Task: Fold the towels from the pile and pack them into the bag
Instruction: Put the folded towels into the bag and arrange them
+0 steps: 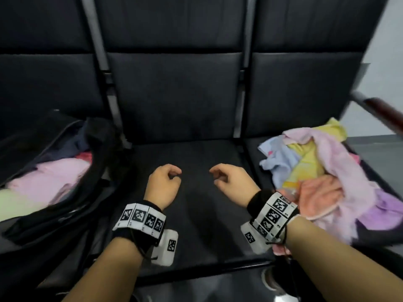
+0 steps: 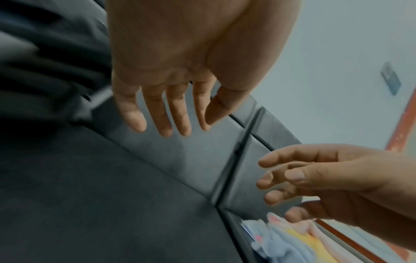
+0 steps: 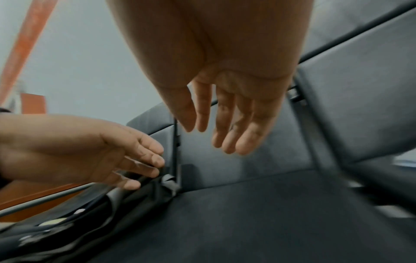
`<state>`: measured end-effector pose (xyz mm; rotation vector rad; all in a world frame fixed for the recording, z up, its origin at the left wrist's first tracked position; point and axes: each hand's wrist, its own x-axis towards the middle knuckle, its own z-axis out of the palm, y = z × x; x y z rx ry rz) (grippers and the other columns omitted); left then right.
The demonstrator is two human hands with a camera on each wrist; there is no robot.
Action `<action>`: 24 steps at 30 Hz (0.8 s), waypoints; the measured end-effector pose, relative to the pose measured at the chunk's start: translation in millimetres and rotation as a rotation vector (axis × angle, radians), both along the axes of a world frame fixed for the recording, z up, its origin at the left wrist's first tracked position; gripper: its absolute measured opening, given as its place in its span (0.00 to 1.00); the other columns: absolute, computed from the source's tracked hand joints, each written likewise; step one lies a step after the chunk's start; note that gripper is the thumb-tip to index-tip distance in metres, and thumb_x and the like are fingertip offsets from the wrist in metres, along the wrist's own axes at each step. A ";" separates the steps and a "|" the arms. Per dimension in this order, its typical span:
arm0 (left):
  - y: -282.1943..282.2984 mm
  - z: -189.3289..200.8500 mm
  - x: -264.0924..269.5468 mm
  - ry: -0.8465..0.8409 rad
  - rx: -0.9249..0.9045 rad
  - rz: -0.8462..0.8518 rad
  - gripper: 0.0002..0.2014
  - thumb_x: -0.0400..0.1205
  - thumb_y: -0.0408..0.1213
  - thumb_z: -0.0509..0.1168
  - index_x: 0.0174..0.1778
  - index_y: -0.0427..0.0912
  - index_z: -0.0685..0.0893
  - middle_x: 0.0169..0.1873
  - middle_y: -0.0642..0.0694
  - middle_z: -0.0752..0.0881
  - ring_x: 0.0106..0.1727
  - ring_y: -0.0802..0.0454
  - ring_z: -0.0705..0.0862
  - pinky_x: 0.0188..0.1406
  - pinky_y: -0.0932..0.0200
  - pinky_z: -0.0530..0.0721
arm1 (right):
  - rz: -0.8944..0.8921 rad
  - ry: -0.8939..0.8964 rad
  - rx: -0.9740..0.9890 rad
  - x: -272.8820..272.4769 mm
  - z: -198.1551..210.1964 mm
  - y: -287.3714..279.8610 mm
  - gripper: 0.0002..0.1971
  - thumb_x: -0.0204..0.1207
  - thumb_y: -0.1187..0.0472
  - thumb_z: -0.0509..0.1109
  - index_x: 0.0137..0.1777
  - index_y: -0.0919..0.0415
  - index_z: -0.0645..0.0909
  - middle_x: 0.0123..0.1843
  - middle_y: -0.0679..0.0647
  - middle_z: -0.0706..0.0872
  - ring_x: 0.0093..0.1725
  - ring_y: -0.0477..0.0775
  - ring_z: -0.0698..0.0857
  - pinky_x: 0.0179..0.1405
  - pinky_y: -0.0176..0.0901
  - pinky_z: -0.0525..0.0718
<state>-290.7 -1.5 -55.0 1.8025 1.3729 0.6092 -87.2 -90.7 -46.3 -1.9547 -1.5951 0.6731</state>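
Both my hands hover empty over the middle black seat [image 1: 196, 214]. My left hand [image 1: 165, 179] and right hand [image 1: 226, 177] have loosely curled, relaxed fingers and hold nothing. From the left wrist view the left hand's fingers [image 2: 162, 113] hang straight, and the right hand [image 2: 315, 181] shows beside them. A pile of towels [image 1: 322, 171] in pink, yellow, blue, orange and purple lies on the right seat. The open black bag [image 1: 72, 205] sits on the left seat with a folded pink towel [image 1: 52, 179] and a pale green one [image 1: 15, 203] inside.
Dark padded seat backs [image 1: 174, 94] rise behind, split by metal frame bars [image 1: 104, 68]. A dark red armrest [image 1: 383, 112] crosses the far right. A grey wall [image 1: 383, 51] stands beyond the seats.
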 end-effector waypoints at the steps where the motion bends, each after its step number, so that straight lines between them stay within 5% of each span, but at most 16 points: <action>1: -9.0 -3.4 24.1 -0.002 -0.004 -0.032 0.11 0.79 0.28 0.66 0.50 0.48 0.89 0.51 0.48 0.88 0.55 0.52 0.85 0.60 0.56 0.81 | -0.035 -0.012 -0.012 23.6 -2.7 -13.4 0.16 0.77 0.63 0.70 0.64 0.51 0.83 0.54 0.48 0.86 0.52 0.46 0.84 0.59 0.43 0.82; 6: -50.0 -21.8 159.7 0.023 -0.054 -0.254 0.12 0.79 0.28 0.67 0.48 0.49 0.90 0.46 0.54 0.89 0.51 0.56 0.85 0.51 0.64 0.77 | -0.258 -0.083 -0.010 141.4 -21.0 -83.6 0.20 0.75 0.64 0.70 0.67 0.54 0.82 0.61 0.54 0.82 0.59 0.54 0.83 0.61 0.39 0.75; 12: -85.2 -37.6 273.9 -0.015 -0.129 -0.376 0.12 0.78 0.26 0.69 0.46 0.49 0.89 0.42 0.54 0.89 0.49 0.54 0.88 0.51 0.64 0.81 | -0.491 -0.134 0.027 247.5 -34.3 -129.1 0.17 0.75 0.67 0.69 0.64 0.59 0.85 0.61 0.60 0.81 0.63 0.64 0.79 0.66 0.50 0.75; 20: -112.6 -58.4 321.9 -0.056 -0.233 -0.460 0.13 0.75 0.33 0.72 0.51 0.56 0.85 0.39 0.57 0.89 0.39 0.57 0.88 0.43 0.55 0.87 | -0.274 -0.195 -0.143 278.0 -48.6 -132.9 0.29 0.70 0.65 0.72 0.73 0.52 0.80 0.67 0.53 0.83 0.66 0.61 0.78 0.70 0.49 0.73; 22: -115.2 -60.7 324.0 -0.010 -0.182 -0.447 0.09 0.78 0.34 0.71 0.50 0.52 0.86 0.38 0.53 0.90 0.40 0.51 0.89 0.43 0.50 0.89 | -0.292 -0.127 -0.052 278.2 -45.4 -135.1 0.24 0.73 0.64 0.73 0.71 0.55 0.82 0.61 0.56 0.84 0.59 0.59 0.82 0.64 0.51 0.77; 24: -115.6 -61.2 323.8 0.021 -0.104 -0.441 0.03 0.81 0.37 0.69 0.46 0.49 0.88 0.35 0.53 0.90 0.37 0.56 0.88 0.41 0.54 0.87 | -0.421 -0.054 0.172 281.2 -39.2 -139.1 0.19 0.74 0.66 0.71 0.66 0.57 0.85 0.56 0.56 0.83 0.54 0.57 0.82 0.59 0.51 0.79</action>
